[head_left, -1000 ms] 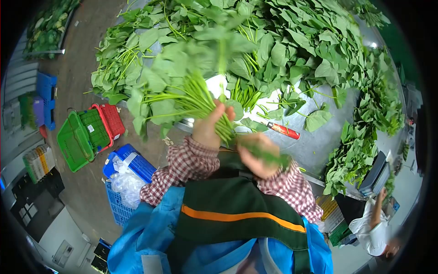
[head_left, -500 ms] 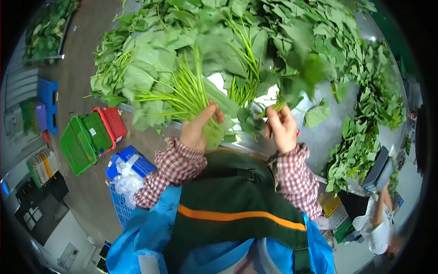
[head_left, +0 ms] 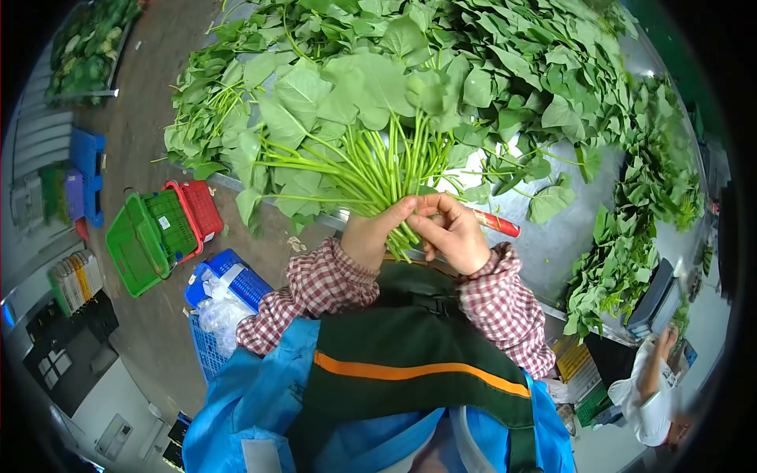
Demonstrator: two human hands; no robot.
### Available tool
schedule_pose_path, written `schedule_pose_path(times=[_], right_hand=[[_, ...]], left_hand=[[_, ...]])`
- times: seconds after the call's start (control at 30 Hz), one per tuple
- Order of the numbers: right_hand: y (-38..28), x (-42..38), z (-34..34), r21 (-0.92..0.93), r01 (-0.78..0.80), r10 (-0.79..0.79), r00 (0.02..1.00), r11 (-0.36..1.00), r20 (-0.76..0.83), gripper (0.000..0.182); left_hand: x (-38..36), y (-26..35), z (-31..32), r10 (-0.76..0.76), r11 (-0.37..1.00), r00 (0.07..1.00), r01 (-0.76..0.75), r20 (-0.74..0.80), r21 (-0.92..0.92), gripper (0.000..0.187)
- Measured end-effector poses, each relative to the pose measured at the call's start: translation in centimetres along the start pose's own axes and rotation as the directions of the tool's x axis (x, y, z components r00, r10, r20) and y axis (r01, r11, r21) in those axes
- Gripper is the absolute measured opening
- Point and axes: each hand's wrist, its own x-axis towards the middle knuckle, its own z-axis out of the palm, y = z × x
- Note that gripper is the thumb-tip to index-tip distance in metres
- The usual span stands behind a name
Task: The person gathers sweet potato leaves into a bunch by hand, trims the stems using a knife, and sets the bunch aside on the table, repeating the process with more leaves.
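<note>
A bunch of long-stemmed leafy greens [head_left: 386, 165] is held by its stems in my left hand [head_left: 371, 236], leaves pointing away from me and cut ends sticking out below the fingers. Against the same stems, my right hand [head_left: 453, 232] is closed, thumb and fingers pinched at the bunch's right side. Just beyond the right hand a red tube-like object [head_left: 498, 223] lies on the metal table [head_left: 544, 256]. A few loose leafy sprigs [head_left: 550, 201] rest near it. Larger heaps of the same greens [head_left: 544, 79] spread over the table's far side.
More greens [head_left: 615, 268] line the table's right edge. On the floor at left stand green [head_left: 134, 244] and red baskets [head_left: 197, 209] and a blue basket [head_left: 248, 284] with clear plastic. A co-worker in a white shirt [head_left: 650, 394] is at lower right.
My right hand has moved left and down to meet my left hand at the stems. The bunch has shifted right and stands more upright. The red object shows more fully.
</note>
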Motion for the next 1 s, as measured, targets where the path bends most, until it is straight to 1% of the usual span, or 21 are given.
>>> schedule_pose_path(times=[0.1,0.17,0.23,0.27,0.3,0.33,0.4,0.43,0.53,0.57,0.6,0.63,0.67,0.73,0.77,0.83,0.87,0.9,0.93,0.97,1.0], right_hand=[[1.2,0.1,0.6,0.126,0.064,-0.058,0.997,0.99,-0.046,0.017],[1.1,-0.3,0.7,0.373,0.059,0.007,0.985,0.926,-0.173,0.015],[1.5,-0.3,-0.6,0.516,0.058,0.11,0.95,0.855,-0.291,0.013],[2.8,0.0,-2.3,0.424,0.1,0.041,0.95,0.9,-0.311,0.014],[4.0,0.0,-4.2,-0.006,-0.011,0.009,0.953,1.0,-0.303,0.018],[4.5,0.1,-5.5,-0.44,-0.112,-0.019,0.959,0.891,-0.282,0.023],[4.0,1.6,-6.2,-0.639,0.036,-0.301,0.901,0.768,-0.311,0.027],[3.7,2.8,-6.6,-0.729,0.092,-0.432,0.852,0.678,-0.295,0.029],[2.1,8.5,-4.1,-0.721,-0.305,-0.14,0.863,0.622,-0.485,0.028],[1.7,8.2,-4.1,-0.695,-0.13,-0.234,0.885,0.707,-0.403,0.027],[1.1,7.3,-4.2,-0.654,0.048,-0.338,0.883,0.755,-0.326,0.027],[-0.6,4.9,-3.7,-0.497,0.236,-0.435,0.837,0.835,-0.332,0.022],[-0.8,3.4,-4.3,-0.265,0.337,-0.42,0.82,0.903,-0.388,0.018],[0.7,5.1,-7.4,-0.19,0.242,-0.303,0.842,0.951,-0.446,0.018],[-0.7,3.1,-7.1,-0.173,0.065,-0.139,0.876,0.983,-0.462,0.014],[0.6,3.7,-7.9,-0.093,0.418,-0.416,0.803,0.904,-0.427,0.01],[-1.1,1.7,-5.8,-0.395,0.387,-0.534,0.75,0.833,-0.391,0.011],[-1.2,1.2,-4.9,-0.312,0.464,-0.552,0.771,0.829,-0.319,0.012],[0.6,2.1,-3.3,-0.139,0.467,-0.483,0.797,0.873,-0.361,0.018],[0.4,1.8,-2.1,-0.52,0.439,-0.617,0.751,0.733,-0.236,0.029],[1.0,1.5,-1.4,-0.357,0.476,-0.55,0.824,0.804,-0.139,0.04]], left_hand=[[-0.4,1.0,0.7,-0.034,0.996,0.998,0.03,-0.051,-0.087,0.014],[-0.9,1.2,1.2,-0.003,0.996,0.985,-0.014,-0.174,-0.093,0.013],[-1.2,2.2,0.7,0.18,0.983,0.969,-0.181,-0.169,0.007,0.013],[-1.4,2.8,0.3,0.268,0.963,0.95,-0.263,-0.158,0.057,0.013],[-1.4,3.5,-0.1,0.324,0.945,0.923,-0.304,-0.209,0.123,0.014],[-0.8,3.7,-0.5,0.306,0.952,0.918,-0.298,-0.254,0.069,0.014],[0.7,3.1,-2.1,0.251,0.96,0.905,-0.279,-0.343,-0.034,0.014],[1.6,1.9,-4.1,0.071,0.991,0.948,-0.102,-0.311,-0.084,0.015],[3.1,-0.3,-5.3,-0.177,0.963,0.974,0.141,-0.142,-0.23,0.018],[2.9,-0.7,-4.7,-0.182,0.959,0.955,0.119,-0.236,-0.256,0.02],[2.8,-0.4,-4.7,-0.128,0.967,0.969,0.076,-0.211,-0.242,0.02],[1.8,0.5,-4.5,-0.083,0.969,0.976,0.033,-0.2,-0.243,0.02],[0.8,1.2,-4.0,-0.04,0.968,0.978,-0.012,-0.204,-0.252,0.02],[-0.1,1.6,-3.5,-0.039,0.969,0.946,-0.043,-0.321,-0.245,0.019],[0.0,1.7,-3.4,-0.015,0.977,0.94,-0.058,-0.34,-0.204,0.019],[0.1,1.8,-2.9,0.145,0.978,0.934,-0.186,-0.325,-0.099,0.017],[-0.6,1.4,-2.7,0.187,0.979,0.933,-0.201,-0.306,-0.014,0.017],[-0.6,1.1,-2.0,0.239,0.971,0.932,-0.228,-0.272,0.071,0.018],[-0.5,0.8,-1.2,0.292,0.953,0.928,-0.261,-0.233,0.155,0.018],[-0.7,0.6,-0.3,0.333,0.91,0.933,-0.28,-0.138,0.305,0.019],[-0.2,-0.6,-0.1,0.328,0.929,0.936,-0.295,-0.126,0.226,0.018]])
